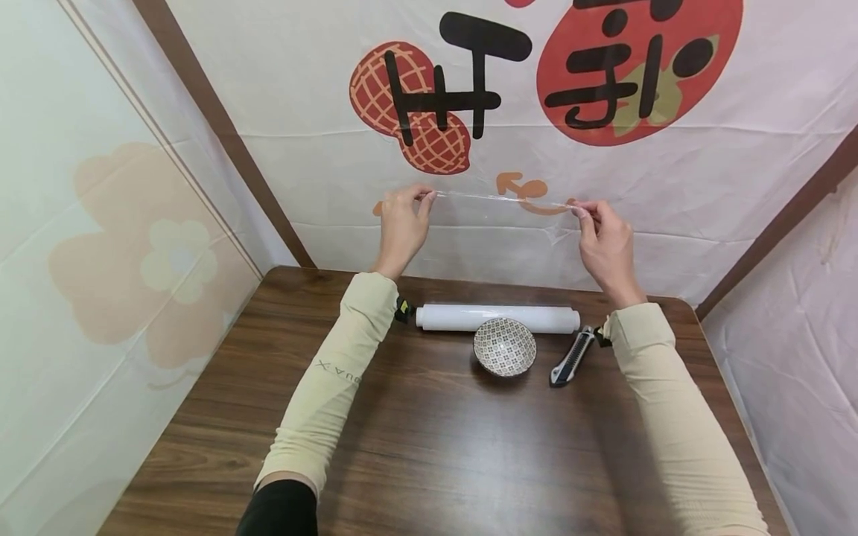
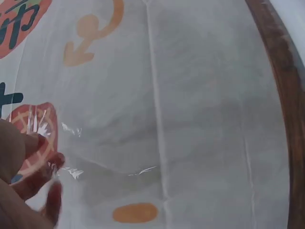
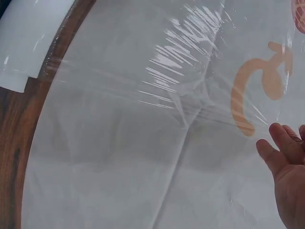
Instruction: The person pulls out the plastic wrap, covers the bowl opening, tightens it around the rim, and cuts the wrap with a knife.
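Clear plastic wrap (image 3: 183, 45) is stretched between my two raised hands, its top edge a thin shiny line in the head view. My left hand (image 1: 404, 227) pinches one corner between thumb and fingers, and my right hand (image 1: 608, 242) pinches the other. In the right wrist view the sheet runs from my fingertips (image 3: 265, 145) down to the white wrap roll (image 1: 456, 318). That roll lies crosswise near the table's far edge, below and between my hands. Glints of film show by the fingers of my left hand (image 2: 35, 183) in the left wrist view.
A small patterned bowl (image 1: 505, 348) stands just in front of the roll, overlapping it in the head view. A utility knife (image 1: 572, 359) lies right of the bowl on the brown wooden table (image 1: 429, 447). Behind the table hangs a printed white cloth (image 1: 295, 171).
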A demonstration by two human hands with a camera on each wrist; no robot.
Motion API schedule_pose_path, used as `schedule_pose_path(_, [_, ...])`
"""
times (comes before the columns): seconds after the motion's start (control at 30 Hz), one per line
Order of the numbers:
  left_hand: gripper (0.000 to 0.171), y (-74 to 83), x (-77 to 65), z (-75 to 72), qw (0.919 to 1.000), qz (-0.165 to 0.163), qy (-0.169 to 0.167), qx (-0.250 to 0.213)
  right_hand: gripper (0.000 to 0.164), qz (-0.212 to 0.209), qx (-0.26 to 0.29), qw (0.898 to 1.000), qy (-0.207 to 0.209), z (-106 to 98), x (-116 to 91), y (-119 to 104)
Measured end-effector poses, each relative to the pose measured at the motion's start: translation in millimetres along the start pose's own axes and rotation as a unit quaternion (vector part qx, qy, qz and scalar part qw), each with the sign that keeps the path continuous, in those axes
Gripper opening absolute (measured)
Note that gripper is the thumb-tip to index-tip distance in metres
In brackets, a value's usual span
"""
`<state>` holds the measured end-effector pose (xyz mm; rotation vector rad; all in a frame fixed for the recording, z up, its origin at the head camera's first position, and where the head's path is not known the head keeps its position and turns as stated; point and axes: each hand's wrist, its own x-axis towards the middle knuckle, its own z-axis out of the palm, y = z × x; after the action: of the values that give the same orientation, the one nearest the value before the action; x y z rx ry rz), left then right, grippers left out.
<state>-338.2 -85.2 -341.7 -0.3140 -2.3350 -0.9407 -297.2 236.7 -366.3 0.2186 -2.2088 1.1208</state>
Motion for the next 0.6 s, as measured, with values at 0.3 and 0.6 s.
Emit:
schedule_pose_path(0.3, [0.028,3.8,5.3,-7.1,0.9877,-0.078,-0.092,-0.099,0.031,0.024,0.008,1.0,-0.002,-3.6,5.0,-3.8])
schedule_pose_path(0.6, [0.028,-2.8,8.6,6.5,0.9652,-0.126,-0.106,-0.203,0.034,0.071,0.029,0.997,0.003,-0.7,14.2,1.7])
